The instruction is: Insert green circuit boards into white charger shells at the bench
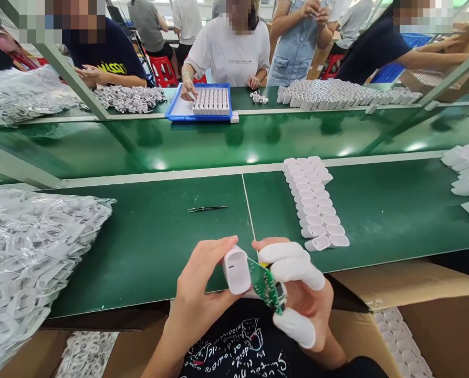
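Note:
Between the thumb and fingers of my left hand point(202, 281) is a white plastic housing point(237, 270), its end with a small dark slot facing me. My right hand point(303, 294), with white covers on several fingers, grips a green circuit board point(263, 284) by its edges. Small parts are soldered on the board, and a bit of yellow shows near its top. The board's left edge is close beside the housing; whether they touch I cannot tell. Past my hands, rows of similar white housings point(316, 202) stand on the green bench.
Black tweezers point(207, 209) lie on the bench point(159, 247). A plastic bag of white parts point(33, 252) fills the left side. More white parts point(468, 173) lie at far right. Cardboard boxes point(427, 310) stand below the bench edge. Across the divider, people work around a blue tray point(171, 111).

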### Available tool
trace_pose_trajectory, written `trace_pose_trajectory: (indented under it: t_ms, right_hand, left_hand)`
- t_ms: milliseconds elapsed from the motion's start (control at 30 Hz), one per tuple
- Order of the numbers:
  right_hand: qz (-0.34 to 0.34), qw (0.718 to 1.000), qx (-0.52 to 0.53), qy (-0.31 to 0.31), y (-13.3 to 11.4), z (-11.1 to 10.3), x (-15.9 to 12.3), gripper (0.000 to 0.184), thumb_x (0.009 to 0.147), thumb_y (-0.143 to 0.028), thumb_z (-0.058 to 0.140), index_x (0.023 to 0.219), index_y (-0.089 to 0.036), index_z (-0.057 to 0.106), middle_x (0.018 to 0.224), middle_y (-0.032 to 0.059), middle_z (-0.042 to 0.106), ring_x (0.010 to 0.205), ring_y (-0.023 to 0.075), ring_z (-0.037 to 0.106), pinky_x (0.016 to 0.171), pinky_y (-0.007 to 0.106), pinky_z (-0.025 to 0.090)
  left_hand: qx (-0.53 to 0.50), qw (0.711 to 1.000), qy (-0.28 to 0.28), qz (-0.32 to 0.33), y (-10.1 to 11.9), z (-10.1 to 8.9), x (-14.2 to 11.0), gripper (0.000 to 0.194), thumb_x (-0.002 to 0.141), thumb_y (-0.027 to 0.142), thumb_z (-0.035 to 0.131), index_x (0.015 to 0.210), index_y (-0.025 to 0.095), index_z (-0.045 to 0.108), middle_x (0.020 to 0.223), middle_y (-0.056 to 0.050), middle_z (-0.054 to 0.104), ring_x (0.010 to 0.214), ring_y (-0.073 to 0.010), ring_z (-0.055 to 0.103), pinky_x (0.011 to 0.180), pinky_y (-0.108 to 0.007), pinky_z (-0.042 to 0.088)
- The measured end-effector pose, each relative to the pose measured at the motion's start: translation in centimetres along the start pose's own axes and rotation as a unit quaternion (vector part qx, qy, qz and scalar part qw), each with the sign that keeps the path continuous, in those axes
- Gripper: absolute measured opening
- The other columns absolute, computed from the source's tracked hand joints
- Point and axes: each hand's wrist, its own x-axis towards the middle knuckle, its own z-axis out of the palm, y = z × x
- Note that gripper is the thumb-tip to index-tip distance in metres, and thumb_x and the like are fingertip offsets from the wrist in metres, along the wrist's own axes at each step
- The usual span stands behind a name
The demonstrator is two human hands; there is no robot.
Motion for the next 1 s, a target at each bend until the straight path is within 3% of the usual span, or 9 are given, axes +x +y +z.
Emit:
trace_pose_trajectory:
  t_ms: [267, 433, 600, 767, 1000]
  right_hand:
    - [-0.1, 0.992, -0.056, -0.057, 0.4, 1.9, 0.2, 0.032, 0.09, -0.026, 0.057, 0.12, -0.016, 0.056, 0.112, 0.009, 0.057, 0.112, 0.0218, 0.056, 0.106, 0.037, 0.046]
    - [-0.103, 0.988, -0.098, -0.065, 0.0, 2.2, 0.2, 0.027, 0.091, -0.027, 0.055, 0.114, -0.015, 0.057, 0.111, 0.0089, 0.058, 0.113, 0.0207, 0.056, 0.105, 0.034, 0.047]
    - [-0.1, 0.989, -0.102, -0.048, 0.1, 2.2, -0.7, 0.029, 0.088, -0.025, 0.058, 0.114, -0.014, 0.058, 0.112, 0.0107, 0.06, 0.111, 0.0221, 0.059, 0.104, 0.039, 0.049]
    - [-0.059, 0.99, -0.11, -0.066, 0.1, 2.1, -0.7, 0.034, 0.081, -0.022, 0.067, 0.113, -0.022, 0.057, 0.111, 0.0088, 0.063, 0.11, 0.025, 0.062, 0.099, 0.043, 0.054]
    - [-0.078, 0.989, -0.112, -0.056, 0.2, 2.2, -0.3, 0.028, 0.086, -0.021, 0.062, 0.114, -0.018, 0.056, 0.114, 0.0113, 0.059, 0.115, 0.0238, 0.058, 0.105, 0.041, 0.049]
  left_hand:
    - [-0.039, 0.998, 0.056, -0.009, 0.2, -0.4, -1.7, 0.058, 0.079, 0.007, 0.07, 0.132, 0.022, 0.055, 0.125, -0.007, 0.063, 0.108, -0.0207, 0.059, 0.086, -0.035, 0.054]
    - [-0.032, 0.998, 0.052, 0.015, 0.7, -0.4, -1.5, 0.057, 0.08, 0.01, 0.071, 0.134, 0.019, 0.054, 0.126, -0.007, 0.063, 0.109, -0.0207, 0.059, 0.086, -0.035, 0.055]
    - [-0.022, 0.998, 0.049, 0.018, 1.1, -0.3, -1.4, 0.049, 0.083, 0.01, 0.067, 0.13, 0.018, 0.056, 0.125, -0.006, 0.063, 0.11, -0.0191, 0.06, 0.088, -0.032, 0.054]
    - [-0.015, 0.999, 0.047, -0.007, 1.1, -0.3, -1.5, 0.05, 0.083, 0.009, 0.066, 0.13, 0.023, 0.056, 0.124, -0.003, 0.064, 0.111, -0.0177, 0.061, 0.089, -0.029, 0.054]
    - [-0.026, 0.998, 0.051, -0.02, 0.7, -0.1, -1.3, 0.056, 0.079, 0.007, 0.068, 0.13, 0.028, 0.057, 0.122, -0.002, 0.065, 0.107, -0.0203, 0.063, 0.083, -0.032, 0.057]
